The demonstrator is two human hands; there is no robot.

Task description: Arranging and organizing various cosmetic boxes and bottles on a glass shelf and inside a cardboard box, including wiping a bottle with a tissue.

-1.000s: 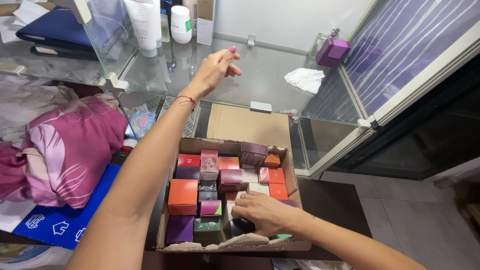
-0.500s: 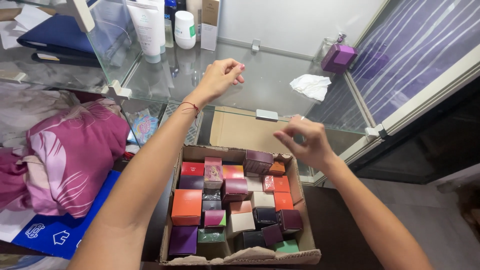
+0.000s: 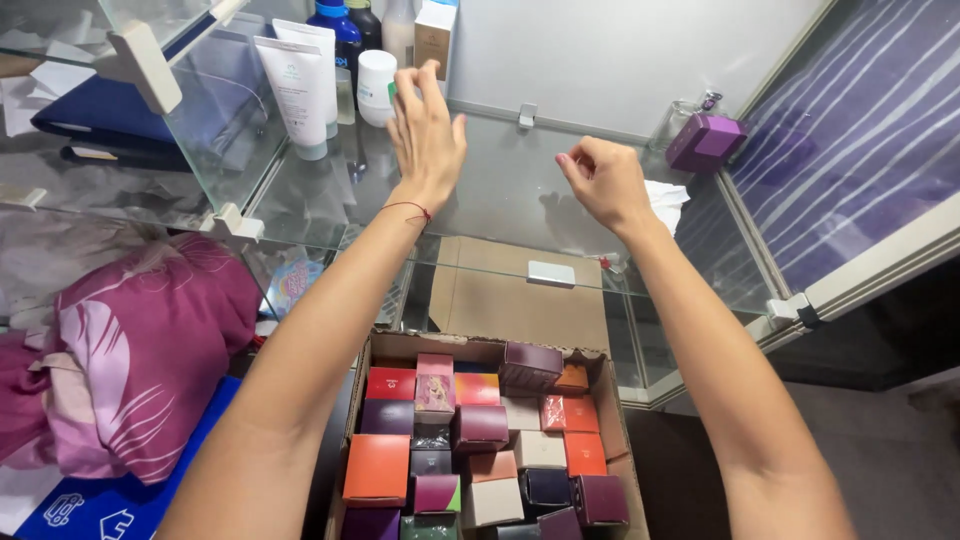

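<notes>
My left hand (image 3: pixel 426 130) is raised over a glass shelf (image 3: pixel 520 200), fingers spread and empty, close to a white tube (image 3: pixel 297 92) and a small white jar (image 3: pixel 376 87). My right hand (image 3: pixel 603 180) hovers above the same shelf with its fingers curled in; I see nothing in it. Below both arms sits an open cardboard box (image 3: pixel 392 346) packed with several small boxes in orange, red, purple and pink.
Bottles and a tan carton (image 3: pixel 434 34) stand at the shelf's back. A purple box (image 3: pixel 706 142) and crumpled white tissue (image 3: pixel 664 203) lie at the right. A magenta cloth (image 3: pixel 140 350) is heaped at the left, over a blue bag (image 3: pixel 95 505).
My right hand has risen out of the cardboard box to the glass shelf. My left hand has reached further back over the shelf, toward the tube and jar.
</notes>
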